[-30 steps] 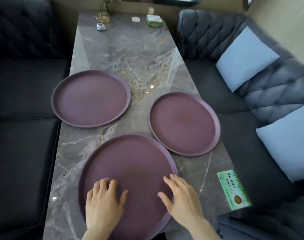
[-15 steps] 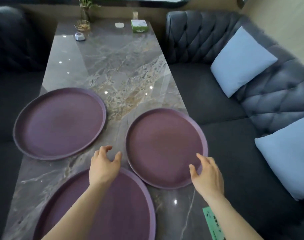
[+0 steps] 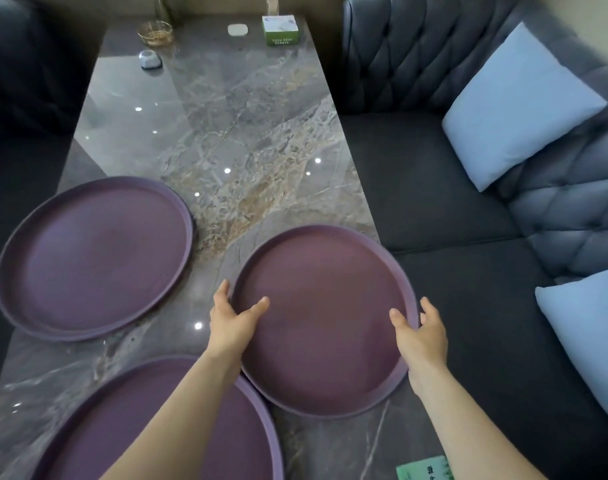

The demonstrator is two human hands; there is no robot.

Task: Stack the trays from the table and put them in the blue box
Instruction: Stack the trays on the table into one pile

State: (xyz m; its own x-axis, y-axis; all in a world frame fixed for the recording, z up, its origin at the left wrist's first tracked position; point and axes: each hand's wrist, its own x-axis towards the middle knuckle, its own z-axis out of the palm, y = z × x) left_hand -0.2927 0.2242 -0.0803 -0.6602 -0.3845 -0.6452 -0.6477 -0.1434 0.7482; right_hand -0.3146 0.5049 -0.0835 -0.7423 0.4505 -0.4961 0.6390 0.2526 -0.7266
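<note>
Three round purple trays lie on the marble table (image 3: 226, 126). The right tray (image 3: 323, 320) sits at the table's right edge. My left hand (image 3: 231, 323) grips its left rim, thumb on the inside. On the opposite rim my right hand (image 3: 422, 336) holds it the same way. The left tray (image 3: 94, 258) rests flat at the table's left side. A larger near tray (image 3: 178, 427) lies at the bottom, partly under my left forearm. No blue box is in view.
Dark tufted sofas flank the table on both sides, with two light blue cushions (image 3: 517, 105) on the right one. At the far end stand a green tissue box (image 3: 280, 29), a gold wire bowl (image 3: 156, 32) and a small grey device (image 3: 150, 59). A green card (image 3: 424, 469) lies near the front right.
Both hands left the near tray, reached forward and closed on the right tray's rims. The camera view moved forward and right.
</note>
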